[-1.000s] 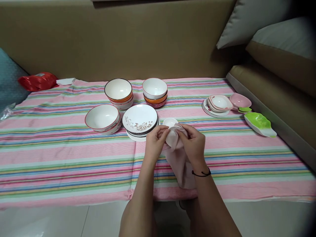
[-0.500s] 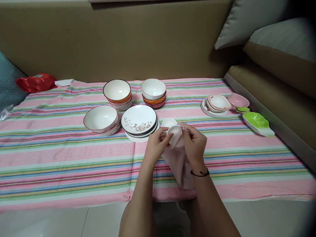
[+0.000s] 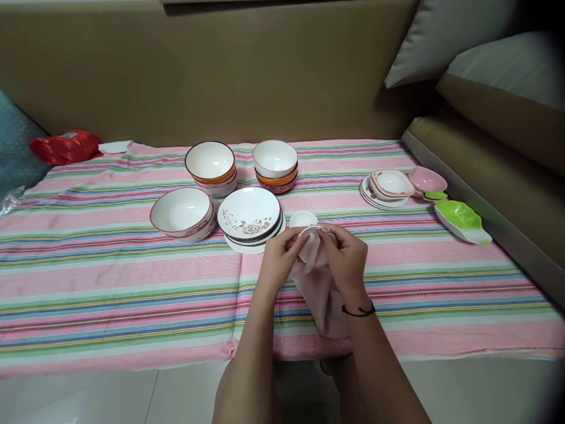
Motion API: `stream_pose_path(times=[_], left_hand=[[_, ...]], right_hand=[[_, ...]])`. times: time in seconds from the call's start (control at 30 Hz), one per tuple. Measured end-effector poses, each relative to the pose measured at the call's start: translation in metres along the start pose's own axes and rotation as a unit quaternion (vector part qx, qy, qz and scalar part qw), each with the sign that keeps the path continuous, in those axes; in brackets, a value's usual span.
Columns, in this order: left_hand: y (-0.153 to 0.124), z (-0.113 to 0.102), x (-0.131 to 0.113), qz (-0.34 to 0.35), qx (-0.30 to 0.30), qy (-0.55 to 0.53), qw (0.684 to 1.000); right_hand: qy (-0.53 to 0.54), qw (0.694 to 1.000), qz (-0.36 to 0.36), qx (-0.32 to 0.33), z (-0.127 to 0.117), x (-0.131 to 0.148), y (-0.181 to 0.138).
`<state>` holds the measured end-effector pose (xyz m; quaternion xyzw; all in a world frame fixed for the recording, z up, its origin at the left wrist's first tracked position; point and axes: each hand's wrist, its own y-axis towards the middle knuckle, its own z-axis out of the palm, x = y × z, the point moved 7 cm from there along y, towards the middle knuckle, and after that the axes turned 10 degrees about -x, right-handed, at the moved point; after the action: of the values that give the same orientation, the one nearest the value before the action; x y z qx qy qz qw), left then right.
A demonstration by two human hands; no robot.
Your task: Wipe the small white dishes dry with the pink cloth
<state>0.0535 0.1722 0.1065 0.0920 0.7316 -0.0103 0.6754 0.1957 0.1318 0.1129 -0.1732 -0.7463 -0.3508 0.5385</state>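
My left fingers (image 3: 299, 246) pinch the small white bowl (image 3: 304, 253) near its rim; my right fingers (image 3: 329, 243) grip pink cloth (image 3: 324, 303) against it. Bowl sits between both hands, nearer me than the other small bowl (image 3: 303, 218). Judgement: light, firm pinch; cloth flat; small turns, clear of the plate stack (image 3: 249, 211).

cloth (image 3: 322, 294): dusty pink; top plate (image 3: 249, 209): white (brown flowers); leafy dish (image 3: 459, 217): green, white; sheet (image 3: 132, 268): multicoloured stripes
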Motion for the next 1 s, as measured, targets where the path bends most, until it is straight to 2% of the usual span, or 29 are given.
stream_pose_path(times=[0.2, 0.37, 0.53, 0.67, 0.77, 1.0], left_hand=[[0.001, -0.003, 0.009, -0.046, -0.034, -0.072, 0.996], [0.001, -0.005, 0.004, -0.028, -0.032, -0.062, 0.997], [0.001, -0.003, 0.003, -0.038, -0.025, -0.080, 0.996], [0.000, -0.001, 0.005, -0.036, -0.014, -0.070, 0.997], [-0.001, 0.000, 0.005, -0.037, -0.001, -0.067, 0.997], [-0.004, 0.005, -0.001, -0.009, 0.071, -0.011, 0.997]], right_hand=[[0.038, 0.999, -0.003, 0.024, 0.005, -0.001, -0.001], [0.018, 1.000, 0.015, -0.001, 0.002, -0.005, -0.001], [0.013, 0.999, -0.037, 0.009, 0.000, 0.007, -0.002], [0.040, 0.997, -0.067, 0.029, 0.002, 0.013, -0.003], [0.064, 0.996, -0.060, 0.036, 0.004, 0.012, -0.002], [0.095, 0.992, -0.070, 0.034, 0.005, 0.010, 0.000]])
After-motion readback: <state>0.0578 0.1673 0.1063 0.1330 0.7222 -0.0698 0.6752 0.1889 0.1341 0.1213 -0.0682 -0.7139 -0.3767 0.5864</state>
